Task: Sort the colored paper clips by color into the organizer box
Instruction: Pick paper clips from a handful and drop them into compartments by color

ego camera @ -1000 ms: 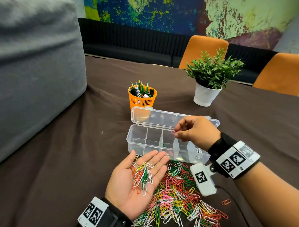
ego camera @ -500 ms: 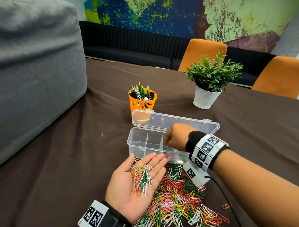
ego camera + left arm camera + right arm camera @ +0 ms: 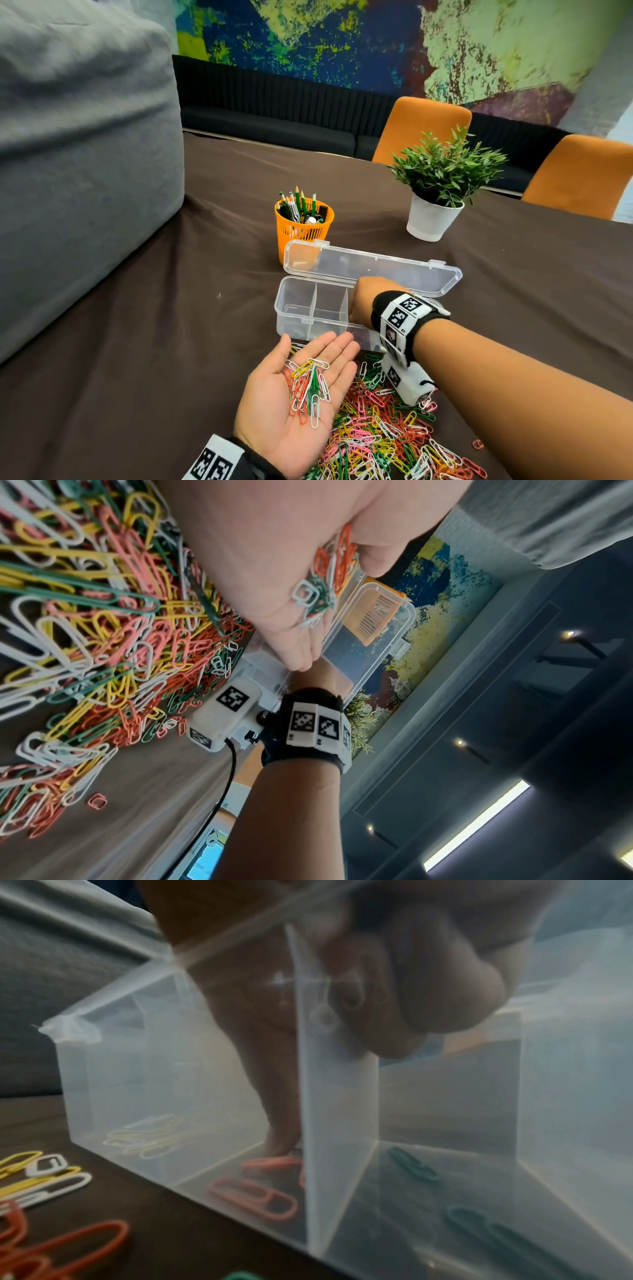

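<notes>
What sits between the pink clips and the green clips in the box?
A clear divider wall stands between the pink clips and green clips; the right wrist view shows this. The right hand reaches down on the pink side.

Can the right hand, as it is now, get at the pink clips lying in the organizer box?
Probably yes. The organizer box has its lid open, and the right hand is already down inside it; in the right wrist view one finger reaches the floor beside the pink clips, with nothing between them.
</notes>
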